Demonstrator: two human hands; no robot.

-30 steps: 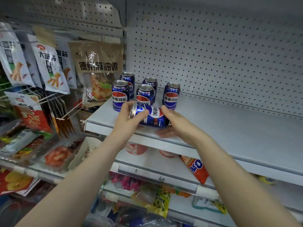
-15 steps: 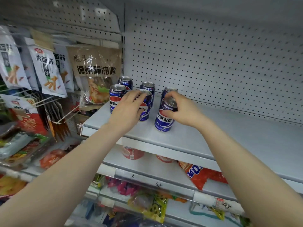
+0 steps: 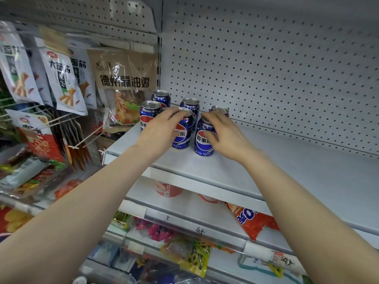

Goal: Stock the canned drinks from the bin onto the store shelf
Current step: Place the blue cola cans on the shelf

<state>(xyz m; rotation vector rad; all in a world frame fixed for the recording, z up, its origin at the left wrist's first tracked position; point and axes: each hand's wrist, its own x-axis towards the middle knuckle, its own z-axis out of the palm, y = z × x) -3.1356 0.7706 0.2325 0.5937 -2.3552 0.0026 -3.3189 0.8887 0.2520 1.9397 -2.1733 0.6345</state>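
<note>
My right hand is curled round a blue can that stands near the front edge of the shelf. My left hand lies over the next can, at 9 o'clock. I cannot tell if it grips. More cans stand behind, at 12. The shelf is bare out to 3 o'clock.

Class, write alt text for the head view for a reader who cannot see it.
The right hand grips an upright blue cola can on a grey shelf; the left hand rests on the neighbouring can. Four more cans stand nearby.
</note>
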